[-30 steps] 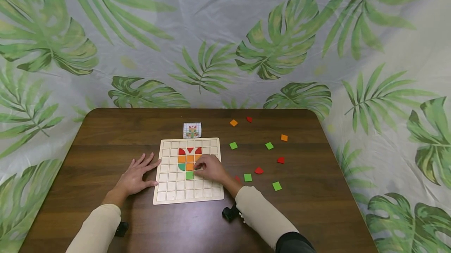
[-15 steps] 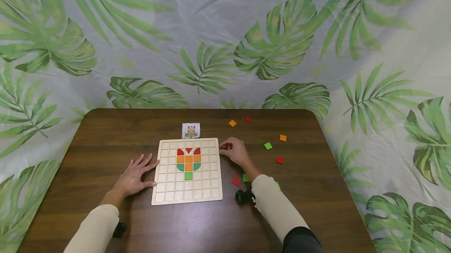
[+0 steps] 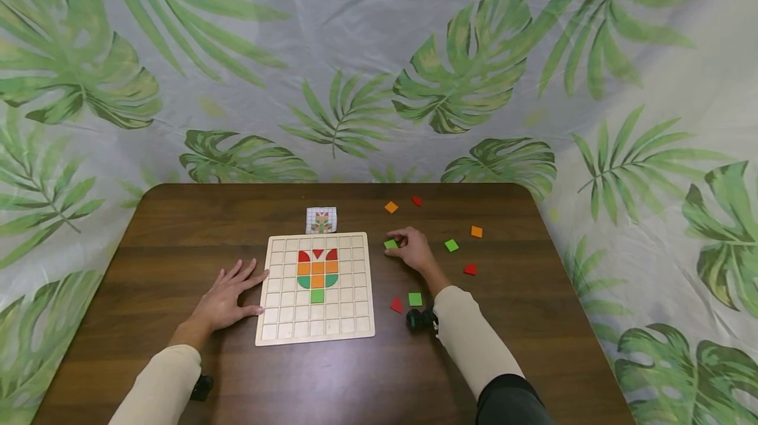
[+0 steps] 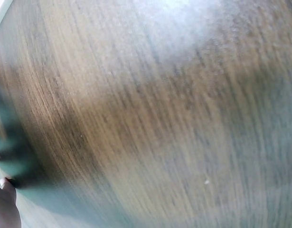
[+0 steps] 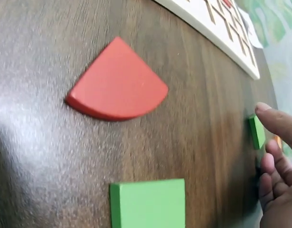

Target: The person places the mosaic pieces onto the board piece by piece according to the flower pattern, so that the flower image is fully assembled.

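Observation:
My left hand (image 3: 222,300) lies spread on the table, fingertips and thumb at the left edge of the wooden grid board (image 3: 278,326). Set in the board is a tulip-like pattern of red pieces, orange squares (image 3: 317,268), dark green quarter-rounds (image 3: 331,279) and a light green square (image 3: 317,295). Right of the board, my right hand (image 3: 414,250) reaches over a light green square tile (image 3: 390,244), thumb and fingers parted on either side of it. The right wrist view has this green tile (image 5: 257,132) lying on the table beyond the thumb.
A small pattern card (image 3: 322,220) lies behind the board. Several loose tiles spread over the right side, among them a red quarter-round (image 3: 396,305), a green square (image 3: 415,299), an orange square (image 3: 476,231) and a red piece (image 3: 470,270). A leaf-print cloth (image 3: 355,83) hangs behind the table.
My right hand has left the board and moved right to the loose green tile. A second dark green quarter-round now shows in the pattern, where the hand was. My left hand has stayed put.

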`<state>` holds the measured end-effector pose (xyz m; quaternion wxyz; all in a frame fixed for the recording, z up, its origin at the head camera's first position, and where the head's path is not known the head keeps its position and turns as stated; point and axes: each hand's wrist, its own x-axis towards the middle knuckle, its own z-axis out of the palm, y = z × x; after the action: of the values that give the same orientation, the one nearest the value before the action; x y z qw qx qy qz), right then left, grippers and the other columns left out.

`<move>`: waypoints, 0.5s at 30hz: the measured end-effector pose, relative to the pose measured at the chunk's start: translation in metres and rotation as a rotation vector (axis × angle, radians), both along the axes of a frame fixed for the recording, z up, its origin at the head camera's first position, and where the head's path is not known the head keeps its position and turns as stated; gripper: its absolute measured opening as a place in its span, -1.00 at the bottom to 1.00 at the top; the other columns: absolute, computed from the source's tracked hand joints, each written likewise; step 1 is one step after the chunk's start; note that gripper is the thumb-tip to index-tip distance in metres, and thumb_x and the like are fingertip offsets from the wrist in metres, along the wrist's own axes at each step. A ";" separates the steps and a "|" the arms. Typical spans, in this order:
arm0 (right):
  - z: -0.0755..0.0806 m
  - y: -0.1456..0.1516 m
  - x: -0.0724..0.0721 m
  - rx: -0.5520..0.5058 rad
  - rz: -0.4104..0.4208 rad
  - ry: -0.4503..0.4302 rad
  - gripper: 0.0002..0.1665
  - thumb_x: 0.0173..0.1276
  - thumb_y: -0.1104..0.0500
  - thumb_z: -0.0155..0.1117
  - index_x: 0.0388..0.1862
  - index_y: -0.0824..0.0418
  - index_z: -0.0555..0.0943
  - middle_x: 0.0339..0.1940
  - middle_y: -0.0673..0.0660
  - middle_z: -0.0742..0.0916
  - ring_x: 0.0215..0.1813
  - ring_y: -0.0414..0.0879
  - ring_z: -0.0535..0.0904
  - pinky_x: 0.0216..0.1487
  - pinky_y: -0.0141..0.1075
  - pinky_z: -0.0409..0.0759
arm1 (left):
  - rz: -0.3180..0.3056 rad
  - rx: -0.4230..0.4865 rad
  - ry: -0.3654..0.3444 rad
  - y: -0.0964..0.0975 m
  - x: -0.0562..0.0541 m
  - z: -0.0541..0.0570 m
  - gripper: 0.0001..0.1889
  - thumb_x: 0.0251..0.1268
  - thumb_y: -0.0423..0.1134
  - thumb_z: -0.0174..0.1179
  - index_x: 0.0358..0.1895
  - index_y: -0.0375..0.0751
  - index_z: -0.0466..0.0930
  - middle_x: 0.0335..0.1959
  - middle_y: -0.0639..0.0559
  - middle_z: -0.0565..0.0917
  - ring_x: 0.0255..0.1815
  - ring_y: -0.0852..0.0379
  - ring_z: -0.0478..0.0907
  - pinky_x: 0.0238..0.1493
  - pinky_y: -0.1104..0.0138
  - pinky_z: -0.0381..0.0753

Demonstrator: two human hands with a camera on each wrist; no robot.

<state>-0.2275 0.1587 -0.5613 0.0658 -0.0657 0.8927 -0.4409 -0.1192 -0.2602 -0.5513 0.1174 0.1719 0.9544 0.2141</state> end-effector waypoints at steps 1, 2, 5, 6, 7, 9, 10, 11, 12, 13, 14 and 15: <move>0.000 0.000 0.000 0.003 0.006 -0.004 -0.58 0.06 0.30 0.53 -0.05 0.31 0.70 -0.28 0.16 0.59 -0.37 -0.10 0.39 -0.34 -0.35 0.39 | -0.001 0.000 0.000 0.000 0.000 0.000 -0.13 0.05 0.23 0.30 0.44 -0.05 0.29 0.50 -0.30 0.11 0.49 -0.39 -0.10 0.37 -0.29 -0.20; -0.001 0.001 -0.001 0.010 0.011 -0.005 -0.57 0.05 0.30 0.53 -0.04 0.31 0.70 -0.29 0.16 0.59 -0.38 -0.11 0.39 -0.34 -0.35 0.39 | -0.001 0.002 -0.001 0.000 0.001 -0.001 -0.13 0.05 0.23 0.30 0.44 -0.05 0.29 0.50 -0.30 0.11 0.49 -0.39 -0.10 0.37 -0.30 -0.21; -0.004 0.003 -0.002 0.025 0.025 0.001 -0.60 0.06 0.32 0.52 -0.07 0.33 0.71 -0.34 0.15 0.58 -0.40 -0.14 0.38 -0.35 -0.37 0.38 | -0.003 0.004 -0.002 0.000 0.001 -0.001 -0.13 0.05 0.24 0.29 0.44 -0.04 0.29 0.50 -0.30 0.11 0.49 -0.39 -0.10 0.37 -0.30 -0.20; -0.004 0.003 -0.002 0.030 0.028 0.005 -0.62 0.06 0.32 0.52 -0.08 0.33 0.71 -0.35 0.14 0.58 -0.40 -0.14 0.38 -0.34 -0.37 0.38 | -0.002 0.006 -0.002 0.000 0.002 -0.001 -0.13 0.05 0.24 0.30 0.44 -0.04 0.29 0.50 -0.30 0.11 0.49 -0.39 -0.10 0.37 -0.30 -0.20; -0.004 0.004 -0.002 0.030 0.032 0.010 -0.64 0.07 0.32 0.51 -0.10 0.34 0.71 -0.36 0.14 0.58 -0.40 -0.15 0.38 -0.35 -0.37 0.38 | -0.002 0.007 -0.002 0.000 0.002 -0.001 -0.13 0.05 0.24 0.29 0.44 -0.04 0.29 0.50 -0.30 0.11 0.49 -0.38 -0.10 0.37 -0.30 -0.20; -0.005 0.004 -0.001 0.031 0.034 0.015 -0.68 0.09 0.32 0.50 -0.14 0.35 0.71 -0.37 0.14 0.58 -0.40 -0.14 0.39 -0.34 -0.37 0.39 | 0.000 0.005 -0.002 0.000 0.001 -0.001 -0.13 0.06 0.24 0.29 0.44 -0.05 0.29 0.50 -0.30 0.11 0.49 -0.38 -0.10 0.37 -0.29 -0.21; -0.005 0.004 -0.001 0.030 0.034 0.015 -0.69 0.09 0.31 0.50 -0.15 0.35 0.71 -0.37 0.14 0.58 -0.40 -0.14 0.39 -0.34 -0.37 0.40 | 0.000 0.005 -0.002 0.000 0.001 -0.001 -0.13 0.06 0.24 0.29 0.44 -0.05 0.29 0.50 -0.30 0.11 0.49 -0.38 -0.10 0.37 -0.29 -0.21; -0.006 0.004 -0.001 0.028 0.031 0.013 -0.70 0.10 0.31 0.50 -0.16 0.36 0.71 -0.37 0.14 0.58 -0.40 -0.14 0.39 -0.34 -0.36 0.40 | 0.000 0.005 -0.002 0.000 0.001 -0.001 -0.13 0.06 0.24 0.29 0.44 -0.05 0.29 0.50 -0.29 0.10 0.49 -0.38 -0.10 0.37 -0.29 -0.21; -0.005 0.004 -0.001 0.026 0.028 0.010 -0.72 0.10 0.31 0.50 -0.18 0.36 0.71 -0.36 0.14 0.58 -0.39 -0.14 0.40 -0.33 -0.36 0.40 | 0.000 0.005 -0.002 0.000 0.001 -0.001 -0.13 0.06 0.24 0.29 0.44 -0.05 0.29 0.50 -0.29 0.10 0.49 -0.38 -0.10 0.37 -0.29 -0.21; -0.006 0.004 -0.001 0.023 0.025 0.007 -0.73 0.10 0.31 0.50 -0.19 0.35 0.71 -0.36 0.14 0.58 -0.38 -0.13 0.39 -0.32 -0.36 0.40 | 0.000 0.002 -0.003 0.000 0.000 -0.001 -0.13 0.06 0.24 0.29 0.44 -0.05 0.28 0.50 -0.29 0.10 0.50 -0.38 -0.10 0.38 -0.29 -0.21; -0.006 0.004 -0.001 0.025 0.020 0.004 -0.74 0.09 0.30 0.50 -0.21 0.35 0.71 -0.36 0.13 0.58 -0.38 -0.13 0.39 -0.32 -0.36 0.39 | 0.000 0.001 -0.001 -0.001 0.000 -0.001 -0.13 0.06 0.24 0.29 0.44 -0.05 0.29 0.50 -0.29 0.10 0.50 -0.38 -0.10 0.38 -0.29 -0.22; -0.006 0.004 -0.001 0.026 0.018 0.002 -0.74 0.09 0.30 0.51 -0.22 0.34 0.70 -0.36 0.12 0.57 -0.38 -0.13 0.39 -0.32 -0.36 0.39 | 0.000 -0.001 0.000 -0.001 0.000 -0.001 -0.13 0.06 0.23 0.30 0.44 -0.06 0.29 0.50 -0.29 0.10 0.50 -0.38 -0.10 0.38 -0.29 -0.22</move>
<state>-0.2290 0.1623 -0.5674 0.0698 -0.0731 0.8977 -0.4288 -0.1193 -0.2614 -0.5527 0.1176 0.1717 0.9545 0.2137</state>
